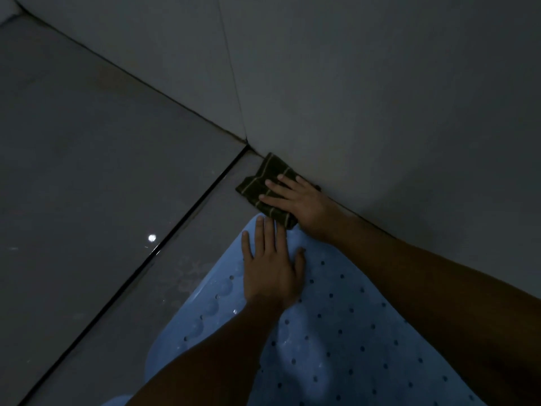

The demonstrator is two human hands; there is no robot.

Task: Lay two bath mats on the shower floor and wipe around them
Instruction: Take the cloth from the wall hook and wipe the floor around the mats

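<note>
**Fig. — Wiping stage: cloth worked into the far corner beside a laid mat**

Step in hand (judged): wiping the floor (pixel 96 183) around the mat; a blue mat (pixel 336 332) w/ drain holes already lies flat, near-centre to near-right, its rounded far end close to the wall (pixel 380 83). A sliver of blue at the near edge may be the 2nd mat; cannot tell. Right hand (pixel 295 197), grip flat and open, fingers spread, presses a dark striped cloth (pixel 263 180) onto the floor tile against the wall base, just right of the corner; nothing is clasped, only pinned under the palm. Left hand (pixel 270 268), also open and flat, rests on the mat's far end, apparently steadying it. Cloth's near corner touches or just overlaps the mat edge.

Next move (judged): slide the cloth along the mat's rim w/o lifting or shifting the mat; keep pressure even in the grout line.

Containers: none in view.
</note>
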